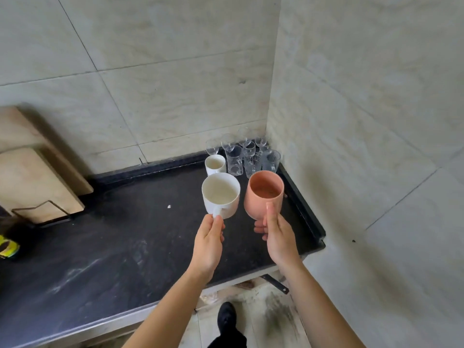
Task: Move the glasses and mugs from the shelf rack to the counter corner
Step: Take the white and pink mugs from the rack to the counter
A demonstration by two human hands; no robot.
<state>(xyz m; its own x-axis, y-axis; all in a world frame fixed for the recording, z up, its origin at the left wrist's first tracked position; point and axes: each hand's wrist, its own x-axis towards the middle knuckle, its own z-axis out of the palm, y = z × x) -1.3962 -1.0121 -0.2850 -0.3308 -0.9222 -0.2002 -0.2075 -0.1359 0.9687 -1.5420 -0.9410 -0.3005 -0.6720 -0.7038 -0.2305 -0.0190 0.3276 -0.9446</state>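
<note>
My left hand [209, 243] grips a white mug [221, 194] by its handle, held upright above the black counter [113, 234]. Beside it, my right hand [277, 236] holds a pink mug [263, 194] from below, thumb against its side. Both mugs hover just in front of the counter corner. In that corner stand another white mug [215, 164] and several clear glasses [247, 154], packed close against the tiled walls. The shelf rack is out of view.
Wooden cutting boards [32, 177] lean in a wire holder at the left wall. A yellow-green packet [8, 247] lies at the far left. The counter's raised rim [305, 212] runs along the right side. Floor and a dark shoe [226, 317] show below.
</note>
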